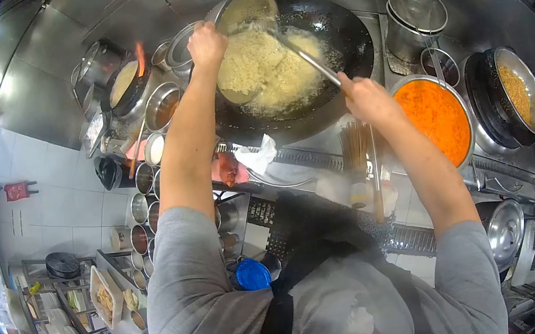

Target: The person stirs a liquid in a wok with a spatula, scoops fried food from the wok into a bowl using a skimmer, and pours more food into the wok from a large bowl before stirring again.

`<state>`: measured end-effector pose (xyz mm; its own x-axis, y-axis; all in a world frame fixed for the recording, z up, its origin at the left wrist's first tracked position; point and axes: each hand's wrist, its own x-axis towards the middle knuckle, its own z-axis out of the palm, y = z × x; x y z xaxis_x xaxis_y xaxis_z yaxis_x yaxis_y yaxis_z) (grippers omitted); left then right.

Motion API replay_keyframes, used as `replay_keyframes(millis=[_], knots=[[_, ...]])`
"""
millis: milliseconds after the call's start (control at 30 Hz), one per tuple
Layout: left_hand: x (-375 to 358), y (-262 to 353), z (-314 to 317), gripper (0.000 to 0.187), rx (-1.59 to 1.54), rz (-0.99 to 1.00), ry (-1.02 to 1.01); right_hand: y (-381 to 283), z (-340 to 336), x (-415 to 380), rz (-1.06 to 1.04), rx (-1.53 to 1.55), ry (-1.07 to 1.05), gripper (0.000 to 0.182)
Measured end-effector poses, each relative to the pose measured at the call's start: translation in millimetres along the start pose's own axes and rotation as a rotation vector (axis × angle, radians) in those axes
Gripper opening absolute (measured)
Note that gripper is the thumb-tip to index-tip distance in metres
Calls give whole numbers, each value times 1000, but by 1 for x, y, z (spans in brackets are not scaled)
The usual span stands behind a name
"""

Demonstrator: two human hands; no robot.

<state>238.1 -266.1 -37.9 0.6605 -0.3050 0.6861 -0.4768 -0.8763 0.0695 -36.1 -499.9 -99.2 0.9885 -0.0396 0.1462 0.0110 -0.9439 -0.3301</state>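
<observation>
My left hand (207,44) is closed on the edge of a large round metal bowl (250,7). The bowl is tilted over a big black wok (352,42), with its lower part hidden by food. Pale yellow, finely chopped food (249,60) fills the bowl's mouth and lies in foaming liquid in the wok. My right hand (371,101) grips the long metal handle of a utensil (310,58). Its far end reaches into the pale food by the bowl, and its head is too covered to tell the kind.
Right of the wok stand a pot of orange liquid (434,119), a wire strainer (418,9) on a pot, and a pan of golden crumbs (515,91). A flame (141,58) rises beside a smaller pan (126,84) at left. A white cloth (258,156) lies on the front edge.
</observation>
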Motion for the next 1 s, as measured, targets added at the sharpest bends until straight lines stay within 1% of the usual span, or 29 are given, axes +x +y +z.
replay_keyframes(millis=[33,67,100,167,233,300,400,467,500,567,600,667,700,800,900,967,1000], knots=[[0,1,-2,17,5,70,3,-2,-1,6,-12,22,65,39],[2,2,-4,17,4,71,0,-3,-1,12,-23,43,131,39],[5,3,-4,17,-21,84,24,-3,1,17,-21,43,127,39],[4,3,-3,16,-43,87,35,-2,13,22,-31,-72,-54,40],[13,5,-1,16,-37,91,96,2,23,19,-60,-82,-21,42],[15,5,0,15,-14,89,121,12,19,16,-20,-140,-99,44],[21,10,-4,13,3,124,136,31,-14,5,-76,-186,-104,48],[25,4,-7,13,-61,185,225,43,-26,-5,-124,-215,-76,48],[26,-1,-10,13,-60,186,227,41,-27,-9,-124,-215,-74,48],[29,-17,-21,12,-49,172,228,32,-27,-15,-107,-127,16,50],[31,-24,-27,12,-43,163,234,22,-24,-13,-113,-128,21,50],[33,-31,-31,11,-62,186,274,-4,-10,-6,-54,-7,93,49],[31,-33,-33,11,-84,208,301,-11,-1,-2,-77,8,87,46],[32,-45,-39,12,-74,209,268,-25,20,-12,-60,-37,31,45],[34,-60,-37,13,-66,206,286,-25,20,-43,-7,-82,28,48],[36,-69,-37,12,-96,203,288,-33,17,-59,142,-68,36,46],[38,-73,-37,11,-118,196,262,-37,14,-64,142,-50,68,45]])
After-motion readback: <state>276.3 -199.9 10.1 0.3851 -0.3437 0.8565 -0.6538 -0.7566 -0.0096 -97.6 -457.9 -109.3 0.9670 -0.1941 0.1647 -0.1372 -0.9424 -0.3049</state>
